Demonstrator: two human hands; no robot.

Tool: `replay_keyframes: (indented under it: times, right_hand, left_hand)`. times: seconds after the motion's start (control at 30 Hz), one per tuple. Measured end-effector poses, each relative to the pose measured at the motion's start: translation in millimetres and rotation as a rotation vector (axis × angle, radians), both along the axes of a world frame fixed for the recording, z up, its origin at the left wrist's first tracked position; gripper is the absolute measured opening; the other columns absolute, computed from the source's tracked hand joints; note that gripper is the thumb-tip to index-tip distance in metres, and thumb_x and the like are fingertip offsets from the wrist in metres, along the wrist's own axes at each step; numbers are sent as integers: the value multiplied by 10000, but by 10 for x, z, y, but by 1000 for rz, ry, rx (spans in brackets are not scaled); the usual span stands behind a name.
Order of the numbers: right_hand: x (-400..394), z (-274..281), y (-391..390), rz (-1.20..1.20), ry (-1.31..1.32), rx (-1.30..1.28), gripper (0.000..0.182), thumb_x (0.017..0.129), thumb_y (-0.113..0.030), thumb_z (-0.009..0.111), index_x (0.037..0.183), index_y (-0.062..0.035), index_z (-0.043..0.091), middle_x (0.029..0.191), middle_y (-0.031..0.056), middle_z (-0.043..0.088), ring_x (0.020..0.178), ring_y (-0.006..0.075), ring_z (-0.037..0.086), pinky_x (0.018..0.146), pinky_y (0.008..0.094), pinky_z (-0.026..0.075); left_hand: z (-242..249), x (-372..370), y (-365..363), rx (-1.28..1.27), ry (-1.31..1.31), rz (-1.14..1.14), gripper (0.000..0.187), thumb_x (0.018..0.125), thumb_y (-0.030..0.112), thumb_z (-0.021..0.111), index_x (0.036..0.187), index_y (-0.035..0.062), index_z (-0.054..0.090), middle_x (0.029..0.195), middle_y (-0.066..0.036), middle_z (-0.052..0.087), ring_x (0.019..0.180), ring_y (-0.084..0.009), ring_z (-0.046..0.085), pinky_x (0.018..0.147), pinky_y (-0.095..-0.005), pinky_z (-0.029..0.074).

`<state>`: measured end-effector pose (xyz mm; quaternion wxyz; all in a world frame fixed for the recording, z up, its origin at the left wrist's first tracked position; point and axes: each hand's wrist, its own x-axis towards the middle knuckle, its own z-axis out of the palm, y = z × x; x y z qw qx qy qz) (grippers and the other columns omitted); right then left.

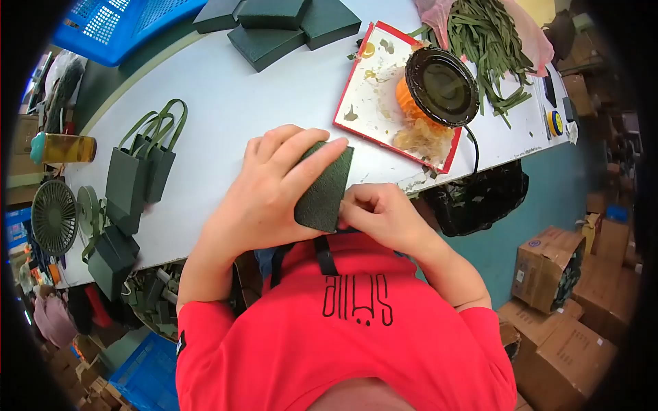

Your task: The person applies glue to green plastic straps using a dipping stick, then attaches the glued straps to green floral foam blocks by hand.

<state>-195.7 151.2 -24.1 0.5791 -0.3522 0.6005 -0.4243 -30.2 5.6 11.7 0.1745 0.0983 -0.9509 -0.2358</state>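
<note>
My left hand point(271, 181) is wrapped round a small dark green box point(324, 192) with a textured surface, held just above the table's near edge. The fingers lie over its top and the thumb is at its lower side. At the box's right edge my right hand point(380, 216) is closed in a pinch, and what sits between its fingertips is hidden. To the left, several dark green paper-bag-shaped boxes with ribbon handles point(128, 179) stand and lie on the table. A glue pot point(445, 89) with a dark round top and orange body rests on a stained, red-edged board point(370, 89).
Dark green boxes point(267, 41) are stacked at the back beside a blue crate point(123, 27). Green ribbon strips point(490, 48) lie in a pile at the back right. A small fan point(55, 218) and a bottle point(65, 148) are at the left edge. Cardboard cartons point(548, 267) stand at right.
</note>
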Motion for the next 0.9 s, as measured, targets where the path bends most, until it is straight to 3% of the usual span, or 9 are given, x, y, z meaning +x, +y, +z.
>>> replay_keyframes:
  times: [0.17, 0.23, 0.27, 0.3, 0.37, 0.4, 0.53, 0.63, 0.9]
  right_hand:
    - [-94, 256, 169, -196, 240, -223, 131, 887, -102, 739, 942, 10, 700, 889, 34, 683, 591, 80, 489, 573, 243, 435]
    - [-116, 132, 294, -230, 335, -435, 117, 914, -101, 707, 940, 13, 705, 846, 37, 686, 599, 80, 520, 576, 243, 443]
    - [-161, 132, 349, -52, 236, -456, 150, 952, -120, 664, 938, 21, 715, 814, 52, 703, 587, 90, 556, 575, 244, 458]
    - [-70, 169, 360, -10, 4, -367, 230, 996, -164, 615, 914, 18, 729, 798, 58, 718, 565, 88, 568, 563, 242, 468]
    - [-61, 317, 277, 237, -234, 164, 262, 1027, -185, 570, 1009, 24, 728, 882, 53, 735, 525, 81, 533, 538, 240, 462]
    - [-30, 236, 276, 217, -343, 145, 294, 1046, -194, 528, 1165, 29, 678, 980, 57, 731, 513, 76, 510, 518, 235, 447]
    - [32, 77, 321, -311, -635, -24, 353, 1058, -176, 510, 1356, 5, 569, 1137, 99, 705, 532, 79, 504, 516, 227, 428]
    - [-93, -24, 397, -545, -724, -153, 370, 1065, -188, 518, 1388, -11, 545, 1179, 105, 699, 540, 81, 506, 525, 215, 435]
    - [-438, 20, 578, -787, -757, -135, 386, 1062, -188, 521, 1385, 21, 511, 1157, 114, 688, 776, 76, 647, 684, 207, 562]
  left_hand:
    - [-38, 30, -55, 92, 89, 85, 992, 545, 252, 938, 1405, 19, 501, 1361, -175, 526, 1237, -378, 494, 1033, -459, 428]
    - [-40, 16, -60, 95, 119, 100, 1025, 542, 256, 946, 1422, 16, 480, 1374, -187, 512, 1247, -378, 491, 1034, -456, 431]
    - [-50, 9, -53, 101, 141, 105, 1039, 538, 262, 950, 1428, 15, 473, 1379, -192, 505, 1250, -379, 490, 1034, -455, 432]
    - [-59, 0, -44, 108, 163, 110, 1054, 534, 268, 954, 1434, 14, 466, 1385, -197, 498, 1254, -379, 488, 1035, -454, 432]
    - [-72, -38, -17, 155, 225, 101, 1028, 537, 269, 945, 1420, 17, 484, 1359, -172, 517, 1227, -376, 494, 1027, -464, 430]
    - [-76, -56, 0, 180, 255, 95, 1014, 539, 270, 940, 1413, 18, 493, 1347, -159, 526, 1214, -375, 497, 1023, -468, 429]
    - [-69, -78, 64, 210, 228, 52, 1027, 533, 267, 946, 1416, 12, 487, 1352, -171, 522, 1215, -377, 499, 1028, -467, 427]
    - [-33, -21, 54, 208, 157, 77, 1039, 526, 273, 952, 1415, 6, 485, 1358, -182, 518, 1220, -383, 500, 1030, -469, 430]
    - [-135, 251, -46, 161, 64, 211, 1101, 517, 318, 945, 1452, 5, 455, 1380, -195, 496, 1254, -373, 493, 1048, -446, 424]
